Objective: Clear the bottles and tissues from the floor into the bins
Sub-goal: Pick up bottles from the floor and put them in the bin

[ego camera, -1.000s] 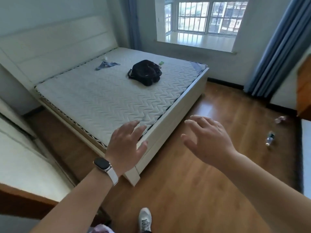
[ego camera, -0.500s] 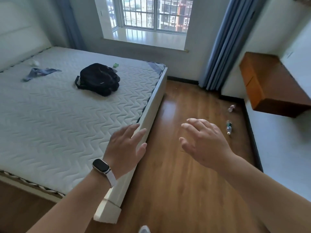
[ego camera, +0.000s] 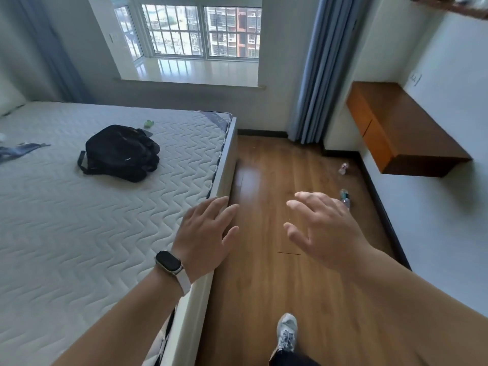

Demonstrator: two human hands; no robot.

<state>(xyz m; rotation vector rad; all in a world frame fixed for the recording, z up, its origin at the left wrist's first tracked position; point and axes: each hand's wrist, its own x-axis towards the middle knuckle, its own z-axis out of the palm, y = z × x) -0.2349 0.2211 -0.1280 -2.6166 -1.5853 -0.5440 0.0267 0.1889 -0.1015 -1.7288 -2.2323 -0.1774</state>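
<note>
Two plastic bottles lie on the wooden floor near the right wall. The nearer bottle (ego camera: 345, 198) shows just past my right fingertips, partly hidden by them. The farther bottle (ego camera: 343, 168) lies below the wooden desk. My left hand (ego camera: 207, 235), with a watch on its wrist, hovers over the bed's edge, fingers apart and empty. My right hand (ego camera: 323, 229) is held out above the floor, also spread and empty. No tissues or bins are in view.
A bed (ego camera: 223, 165) with a white mattress fills the left, with a black backpack (ego camera: 120, 153) and a blue cloth (ego camera: 18, 150) on it. A wall-mounted wooden desk (ego camera: 396, 133) juts out at right. Blue curtains (ego camera: 314, 75) hang by the window. My shoe (ego camera: 286, 331) steps on the floor.
The view has swung right and moved forward along the bed's foot. The bottles now appear closer. Both hands stay spread and empty in front of me.
</note>
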